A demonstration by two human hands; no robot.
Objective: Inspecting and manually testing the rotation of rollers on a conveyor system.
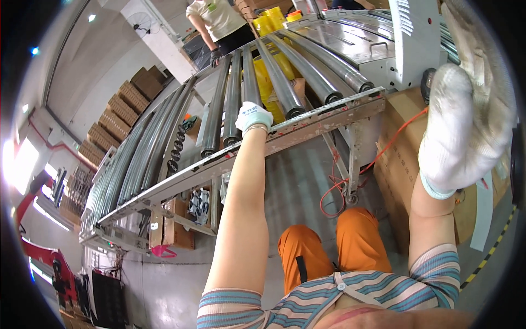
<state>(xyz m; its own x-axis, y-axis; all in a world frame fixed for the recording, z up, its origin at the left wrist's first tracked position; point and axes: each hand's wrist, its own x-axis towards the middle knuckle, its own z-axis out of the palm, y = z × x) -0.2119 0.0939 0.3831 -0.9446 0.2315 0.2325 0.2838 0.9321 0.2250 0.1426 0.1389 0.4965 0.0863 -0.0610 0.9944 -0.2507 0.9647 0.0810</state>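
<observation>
Here, left hand (pixel 255 117) at shiny metal roller (pixel 250 79)

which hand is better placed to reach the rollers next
Probably the left: the left hand is at the near end of a roller, while the right hand is raised off to the right, apart from the rollers.

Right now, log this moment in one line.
left hand: at metal roller | right hand: raised, open | co-worker: far side

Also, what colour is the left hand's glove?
The glove on the left hand is white with dark printing; the head view shows it best.
</observation>
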